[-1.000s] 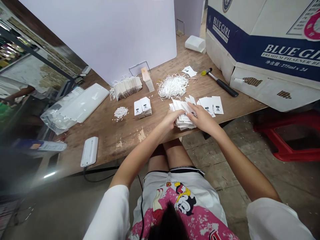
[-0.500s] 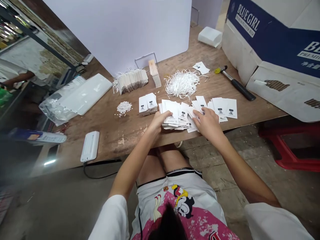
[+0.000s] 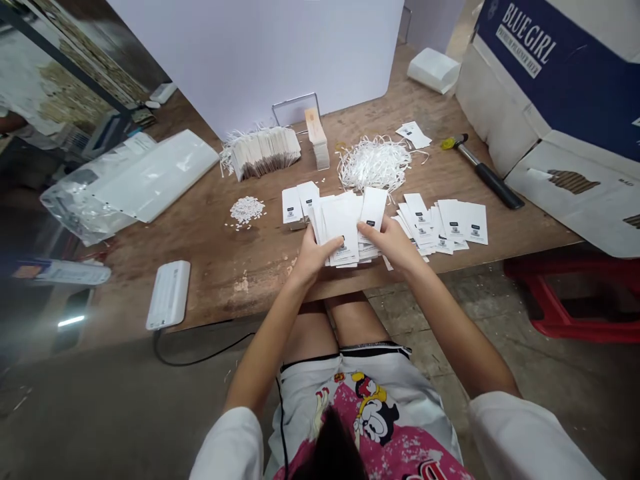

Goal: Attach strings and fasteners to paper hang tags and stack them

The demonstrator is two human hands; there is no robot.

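My left hand point(image 3: 316, 255) is closed on the left side of a bunch of white cards point(image 3: 340, 220), its thumb on top. Opposite it, my right hand point(image 3: 390, 241) grips white cards point(image 3: 374, 203) at the bunch's right side, thumb on their face. More printed cards point(image 3: 453, 223) lie spread to the right. Behind my left hand a small card stack point(image 3: 300, 201) sits on the table. A heap of white strings point(image 3: 375, 163) lies behind the cards, and small white bits point(image 3: 247, 210) are piled at the left.
On the wooden table point(image 3: 210, 267) are a row of stringed tags point(image 3: 265, 153), a narrow tag stack point(image 3: 319, 143), a hammer point(image 3: 487, 173), a power bank point(image 3: 169, 293) with a cable and plastic bags point(image 3: 165, 173). A large carton point(image 3: 565, 87) stands right; a red stool point(image 3: 560, 307) is below.
My right hand has moved left from the spread cards to the bunch and now grips cards there. My left hand has closed around the bunch's left side. The camera view has shifted slightly.
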